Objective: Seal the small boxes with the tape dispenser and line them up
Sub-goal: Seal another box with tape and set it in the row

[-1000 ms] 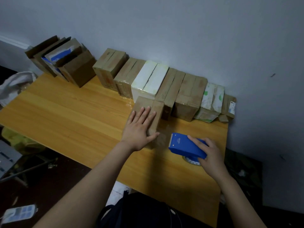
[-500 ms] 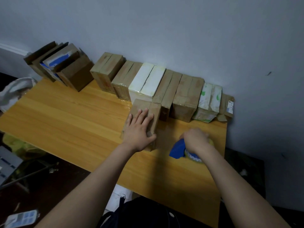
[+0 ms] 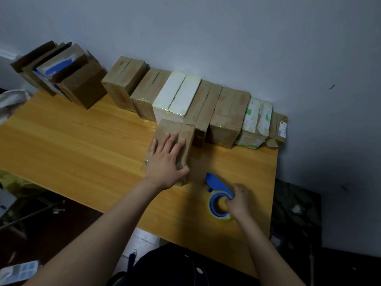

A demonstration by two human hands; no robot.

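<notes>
A small brown cardboard box (image 3: 185, 133) lies on the wooden table (image 3: 72, 145), in front of a row of boxes. My left hand (image 3: 166, 162) rests flat on its top, fingers straight and thumb against its near side. The blue tape dispenser (image 3: 216, 185) lies on its side on the table, to the right of the box, its tape roll facing up. My right hand (image 3: 239, 201) grips the dispenser at the roll, fingers curled into its centre. A row of several taped boxes (image 3: 206, 104) stands along the wall, one of them white (image 3: 177, 93).
A cluster of open brown cartons (image 3: 61, 75) with blue contents stands at the table's back left corner. The table's right edge (image 3: 274, 182) is close to my right hand. A dark object (image 3: 296, 213) sits beyond that edge. Dark floor clutter lies left of the table.
The dispenser has gone from upright under my right hand to lying on its side with the roll facing up, slightly nearer me. My left hand stays on the box.
</notes>
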